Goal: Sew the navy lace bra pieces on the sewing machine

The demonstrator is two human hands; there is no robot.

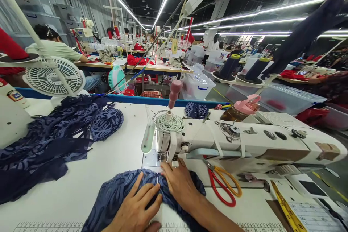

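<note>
A piece of navy lace fabric (108,195) with a gathered edge lies on the white table in front of the sewing machine (231,141). My left hand (138,203) rests on it, fingers stretched and spread flat. Just right of a short seam in the fabric, my right hand (179,185) reaches forward, its visible fingers extended by the presser foot (162,156). Some of its fingertips are hidden behind the machine head. The fabric edge lies just in front of the metal needle plate (149,159).
Scissors (221,185) with red and orange handles lie under the machine arm. More navy lace pieces (67,123) are heaped at left beside a white fan (56,76). A yellow tape measure (285,206) lies at right. Thread cones (230,67) stand behind; a person (54,43) sits beyond.
</note>
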